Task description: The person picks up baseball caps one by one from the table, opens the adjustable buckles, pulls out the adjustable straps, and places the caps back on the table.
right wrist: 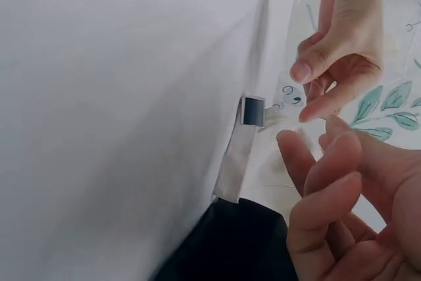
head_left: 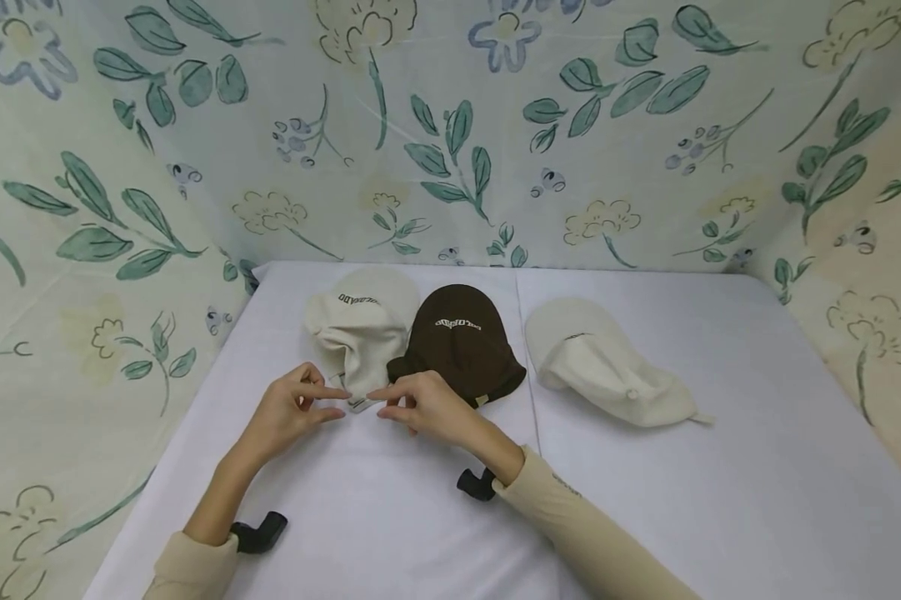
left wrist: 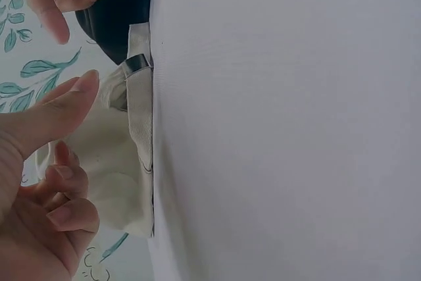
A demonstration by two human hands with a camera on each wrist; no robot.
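Note:
A cream cap [head_left: 356, 329] with dark lettering lies at the left of the table, its back strap [left wrist: 139, 116] toward me. On that strap sits a small metal buckle [right wrist: 253, 111]. My left hand [head_left: 285, 412] hovers just left of the buckle, thumb and index finger extended and apart, with nothing between them. From the other side my right hand [head_left: 431, 406] reaches in, index finger and thumb likewise parted and holding nothing. Its index fingertip is close to the buckle. Right beside the cream cap is a dark brown cap [head_left: 458, 342] with white lettering, behind my right hand.
Another cream cap [head_left: 615, 379] lies to the right of the brown one, its strap end pointing right. All the caps rest on a white-covered table [head_left: 720, 500]. Floral fabric [head_left: 435, 125] hangs behind and at the sides. A black fitting [head_left: 262, 533] is at my left wrist.

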